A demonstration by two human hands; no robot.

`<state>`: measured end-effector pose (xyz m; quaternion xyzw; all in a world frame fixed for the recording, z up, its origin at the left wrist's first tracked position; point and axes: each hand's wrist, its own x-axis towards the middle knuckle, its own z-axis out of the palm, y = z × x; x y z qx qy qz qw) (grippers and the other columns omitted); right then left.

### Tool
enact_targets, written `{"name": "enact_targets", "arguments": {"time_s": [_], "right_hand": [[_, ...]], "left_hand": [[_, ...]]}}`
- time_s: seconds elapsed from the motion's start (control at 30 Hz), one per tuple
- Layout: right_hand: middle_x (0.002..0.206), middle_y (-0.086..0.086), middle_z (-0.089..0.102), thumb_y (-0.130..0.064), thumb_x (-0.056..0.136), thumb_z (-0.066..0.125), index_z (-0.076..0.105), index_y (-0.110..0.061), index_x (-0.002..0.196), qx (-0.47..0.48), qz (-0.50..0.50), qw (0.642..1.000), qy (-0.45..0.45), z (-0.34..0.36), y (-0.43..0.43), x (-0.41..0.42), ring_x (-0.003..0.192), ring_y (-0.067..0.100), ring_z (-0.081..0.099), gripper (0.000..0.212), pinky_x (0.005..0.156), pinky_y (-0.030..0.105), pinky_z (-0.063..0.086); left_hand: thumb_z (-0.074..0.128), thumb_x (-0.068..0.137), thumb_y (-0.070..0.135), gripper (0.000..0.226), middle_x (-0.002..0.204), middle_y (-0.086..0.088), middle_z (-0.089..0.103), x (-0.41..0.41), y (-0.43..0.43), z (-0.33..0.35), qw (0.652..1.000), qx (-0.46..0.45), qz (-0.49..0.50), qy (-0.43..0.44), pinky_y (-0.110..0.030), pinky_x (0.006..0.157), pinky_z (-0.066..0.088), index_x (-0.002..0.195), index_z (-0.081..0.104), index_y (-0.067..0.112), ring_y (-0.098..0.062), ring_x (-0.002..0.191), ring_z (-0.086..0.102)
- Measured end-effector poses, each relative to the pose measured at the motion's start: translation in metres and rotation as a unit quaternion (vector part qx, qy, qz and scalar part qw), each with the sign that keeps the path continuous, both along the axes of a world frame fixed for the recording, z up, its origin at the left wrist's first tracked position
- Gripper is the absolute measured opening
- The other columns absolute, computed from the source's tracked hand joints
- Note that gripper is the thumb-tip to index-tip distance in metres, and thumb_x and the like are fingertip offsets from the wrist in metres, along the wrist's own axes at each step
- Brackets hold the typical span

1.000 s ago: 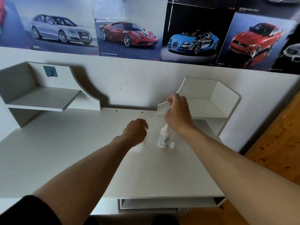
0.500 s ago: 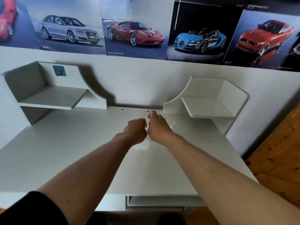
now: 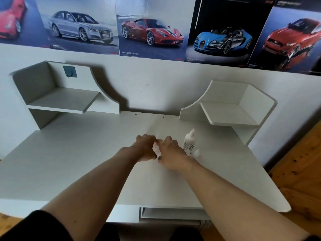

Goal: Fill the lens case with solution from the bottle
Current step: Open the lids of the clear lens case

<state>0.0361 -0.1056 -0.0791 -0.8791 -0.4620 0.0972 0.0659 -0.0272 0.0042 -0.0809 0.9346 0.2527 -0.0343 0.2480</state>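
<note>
While our left hand (image 3: 145,148) and right hand (image 3: 169,153) are huddling mid-frame, grips untellable, we are judging the bottle (image 3: 189,144) light, squeezable, best held mid-body.

One white bottle (image 3: 189,144) stands on one white desk (image 3: 86,153), with one small white cap (image 3: 196,152) just beside its base. Two hands meet at mid-desk, the left hand (image 3: 145,148) and the right hand (image 3: 169,152) (whatever sits between them is hidden, so it goes uncounted). Two corner shelves (image 3: 64,101) (image 3: 229,112) rise at the back, one blue hook (image 3: 70,71) is stuck on the left one, and five car posters (image 3: 151,30) show along the wall.
</note>
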Motion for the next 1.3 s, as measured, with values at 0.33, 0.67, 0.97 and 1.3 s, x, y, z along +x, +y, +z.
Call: {"name": "enact_targets", "arguments": {"time_s": [0.33,0.67,0.97,1.3], "right_hand": [[0.112,0.012,0.059,-0.014,0.091,0.050,0.048,-0.007,0.124,-0.008,0.086,0.971,-0.221,-0.004,0.003,-0.002,0.099,0.029,0.061,0.034,0.069,0.035,0.041],[0.098,0.008,0.067,-0.003,0.086,0.052,0.056,-0.010,0.111,-0.056,0.114,0.961,-0.247,0.003,0.012,-0.006,0.089,0.031,0.066,0.026,0.065,0.034,0.040],[0.095,0.006,0.070,0.002,0.087,0.047,0.060,-0.010,0.104,-0.081,0.174,0.931,-0.309,0.005,0.013,-0.004,0.085,0.028,0.068,0.025,0.059,0.033,0.037],[0.104,0.015,0.067,-0.018,0.087,0.060,0.048,-0.005,0.111,0.027,0.051,0.980,-0.191,0.015,0.013,0.010,0.093,0.035,0.066,0.030,0.067,0.037,0.040]], "left_hand": [[0.069,0.077,0.002,0.022,0.103,-0.013,0.070,0.004,-0.003,-0.001,0.997,0.024,-0.005,-0.067,-0.029,0.076,0.047,0.099,0.068,0.002,-0.027,0.100,0.063],[0.070,0.077,-0.002,0.015,0.092,-0.007,0.072,0.000,0.006,-0.006,0.992,-0.011,-0.001,-0.124,-0.024,0.072,0.048,0.085,0.070,0.010,-0.023,0.093,0.067],[0.054,0.079,-0.011,0.032,0.094,-0.007,0.074,0.001,0.009,-0.008,0.987,-0.030,0.020,-0.155,-0.014,0.061,0.045,0.092,0.075,0.008,-0.020,0.087,0.068],[0.086,0.066,0.009,0.048,0.098,-0.006,0.067,-0.001,0.003,-0.011,0.986,-0.079,0.031,-0.147,-0.026,0.078,0.049,0.107,0.062,0.011,-0.018,0.085,0.061]]}}
